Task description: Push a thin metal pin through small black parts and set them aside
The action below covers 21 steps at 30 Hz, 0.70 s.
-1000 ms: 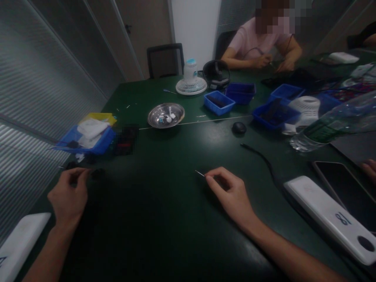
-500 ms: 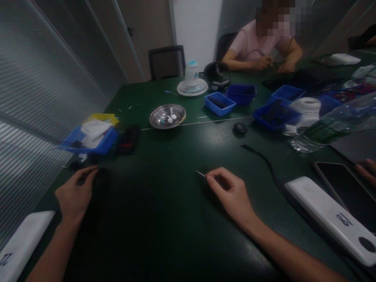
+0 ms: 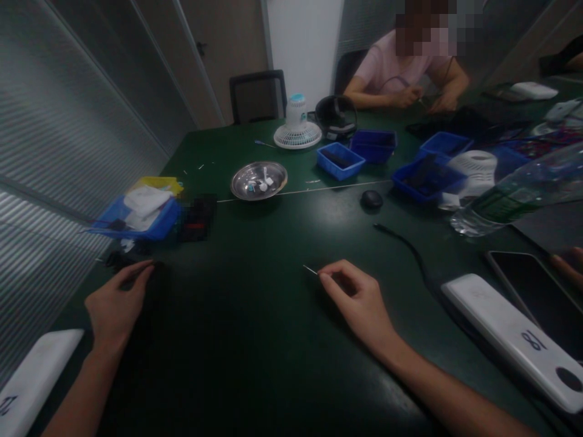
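My right hand [image 3: 357,297] is over the dark green table [image 3: 237,340], its thumb and forefinger pinched on a thin, light, needle-like piece [image 3: 310,269]. The needle's tip points up and to the left, away from the fingers. On the left, my left hand [image 3: 119,297] is closed in a pinch, thumb against fingertips. Whatever it holds, if anything, is too small or dark to make out. Behind that hand lie small black items [image 3: 117,260] and a blue tray [image 3: 157,226] with white cloth or paper in it.
A steel bowl [image 3: 237,188] with small white pieces stands mid-table. Beyond are a white fan [image 3: 298,135], blue bins [image 3: 341,170] and a mouse [image 3: 371,199]. To the right are a bottle [image 3: 505,197], a cable [image 3: 412,252], a white power bank [image 3: 501,331] and a phone [image 3: 532,282]. Someone sits opposite.
My left hand's fingertips have shifted slightly right and closed together. The right hand stays nearly in place with the needle.
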Tool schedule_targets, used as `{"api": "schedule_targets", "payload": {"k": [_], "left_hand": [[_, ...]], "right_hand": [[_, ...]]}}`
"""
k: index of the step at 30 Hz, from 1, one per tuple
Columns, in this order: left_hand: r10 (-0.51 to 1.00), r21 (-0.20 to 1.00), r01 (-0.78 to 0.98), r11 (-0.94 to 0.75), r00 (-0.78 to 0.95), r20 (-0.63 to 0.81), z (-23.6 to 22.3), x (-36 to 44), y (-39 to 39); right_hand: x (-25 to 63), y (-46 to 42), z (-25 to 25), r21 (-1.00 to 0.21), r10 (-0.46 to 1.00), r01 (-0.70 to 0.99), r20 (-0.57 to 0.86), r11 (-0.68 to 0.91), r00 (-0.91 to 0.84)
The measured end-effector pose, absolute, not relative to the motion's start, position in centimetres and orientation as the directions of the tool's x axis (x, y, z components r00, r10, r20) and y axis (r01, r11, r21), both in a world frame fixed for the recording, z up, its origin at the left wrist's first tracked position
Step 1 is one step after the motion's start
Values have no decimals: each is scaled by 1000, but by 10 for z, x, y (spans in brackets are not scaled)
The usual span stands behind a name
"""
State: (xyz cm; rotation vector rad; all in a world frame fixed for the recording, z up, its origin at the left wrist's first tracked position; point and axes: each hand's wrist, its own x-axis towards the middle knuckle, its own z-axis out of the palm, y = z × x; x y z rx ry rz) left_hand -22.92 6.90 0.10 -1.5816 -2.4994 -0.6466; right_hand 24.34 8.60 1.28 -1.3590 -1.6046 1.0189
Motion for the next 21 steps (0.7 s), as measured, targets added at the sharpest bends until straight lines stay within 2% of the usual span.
{"api": "schedule_targets", "payload": {"k": [6,14,21], "left_hand": [[810,379,858,345,-477,342,-4,-231,73],[808,484,780,397,-547,220,-6,-234,74],[812,501,776,382,-541,220,-7,-236,74]], "right_hand": [[243,88,11,-927,990,357,75,114,-121],[244,87,13,-926,989,359,82,120,-120],[244,86,13,-930,989,348,80,118,-123]]}}
